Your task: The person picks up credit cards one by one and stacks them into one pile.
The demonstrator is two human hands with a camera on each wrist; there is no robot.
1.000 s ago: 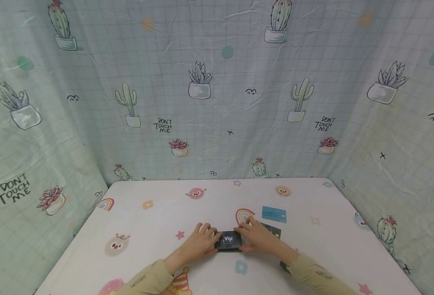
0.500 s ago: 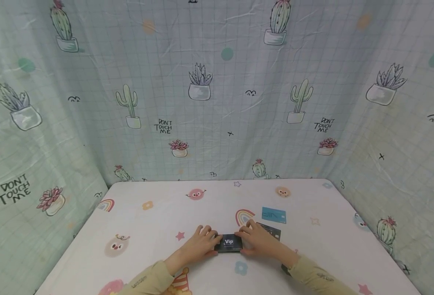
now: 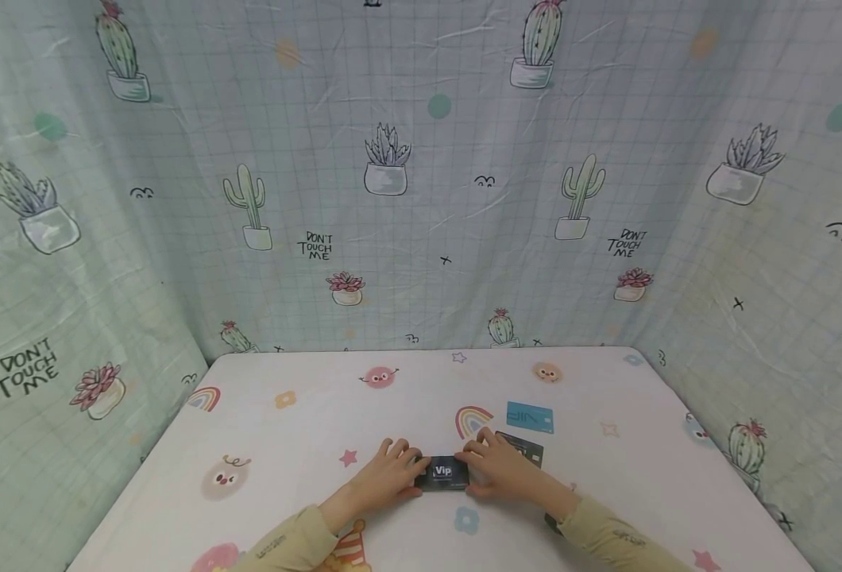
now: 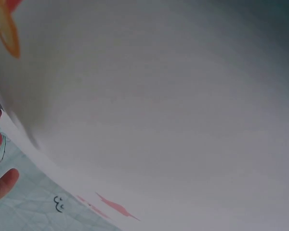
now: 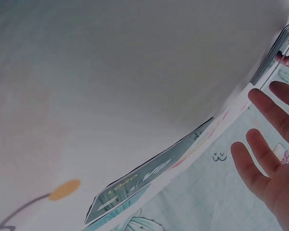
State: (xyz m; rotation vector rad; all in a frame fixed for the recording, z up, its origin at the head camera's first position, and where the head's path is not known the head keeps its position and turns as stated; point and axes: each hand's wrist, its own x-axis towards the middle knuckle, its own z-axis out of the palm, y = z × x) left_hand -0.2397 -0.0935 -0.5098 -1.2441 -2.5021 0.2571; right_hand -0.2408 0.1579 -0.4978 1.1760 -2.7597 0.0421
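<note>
A stack of black cards (image 3: pixel 441 474) with "Vip" on the top card lies on the table between the two hands in the head view. My left hand (image 3: pixel 385 475) grips its left end, index finger at the top corner and thumb at the near corner. My right hand (image 3: pixel 500 469) holds the right end the same way, its other fingers spread loosely beyond. Layered edges of the card stack (image 5: pixel 269 58) show in the right wrist view. The left wrist view catches only a few fingertips (image 4: pixel 7 182) and a sliver of the stack.
Behind the right hand lies a dark card (image 3: pixel 524 450), partly covered, with a blue card (image 3: pixel 530 417) farther back. Another dark card (image 3: pixel 552 523) peeks out under the right sleeve (image 3: pixel 607 536). A printed curtain (image 3: pixel 421 199) hangs around the white patterned table (image 3: pixel 307 433).
The stack's lower edge, where a card showed beneath the top one, now looks even. The right fingers have shifted slightly at the stack's end; the left hand has barely moved.
</note>
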